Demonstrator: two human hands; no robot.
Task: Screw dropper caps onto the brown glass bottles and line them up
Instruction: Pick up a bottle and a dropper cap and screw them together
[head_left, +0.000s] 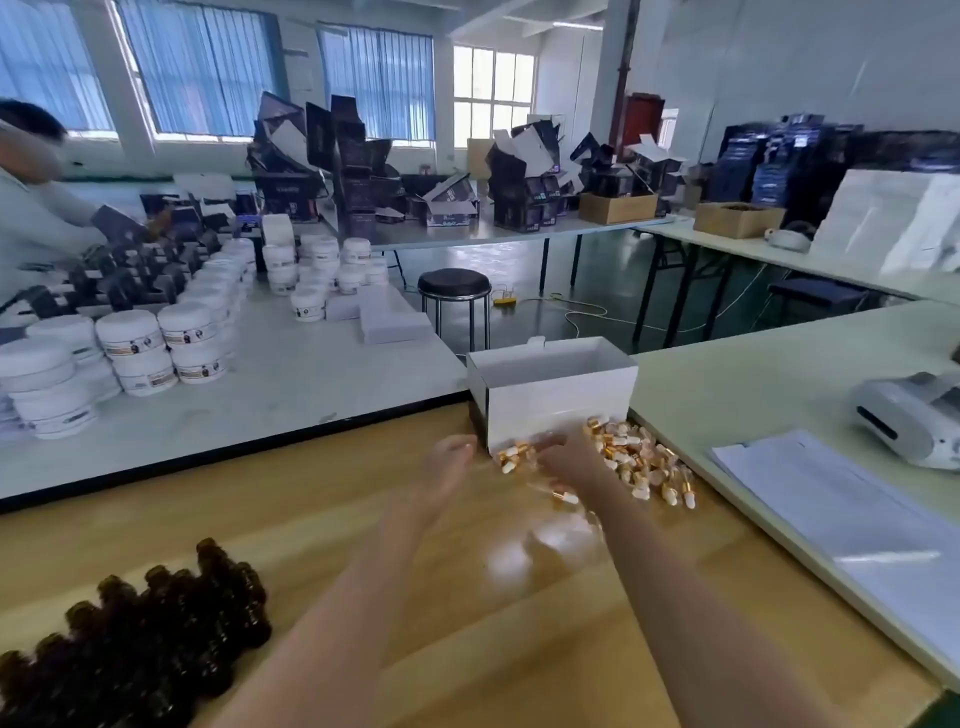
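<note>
Several brown glass bottles (156, 644) without caps stand packed together at the near left of the wooden table (322, 499). A heap of gold-and-white dropper caps (639, 457) lies at the table's far right, in front of a white box (550, 400). My right hand (571, 462) reaches onto the left side of the heap, back of the hand up, with its fingertips hidden among the caps. One dropper cap (563, 497) lies just under my right wrist. My left hand (449, 465) is blurred, with fingers stretched out, empty, just left of the heap.
A paper stack (857, 525) and a white label printer (914, 421) sit on the pale table to the right. Stacked white jars (156, 343) cover the table beyond. A person (31, 218) works at the far left. A black stool (454, 291) stands in the aisle.
</note>
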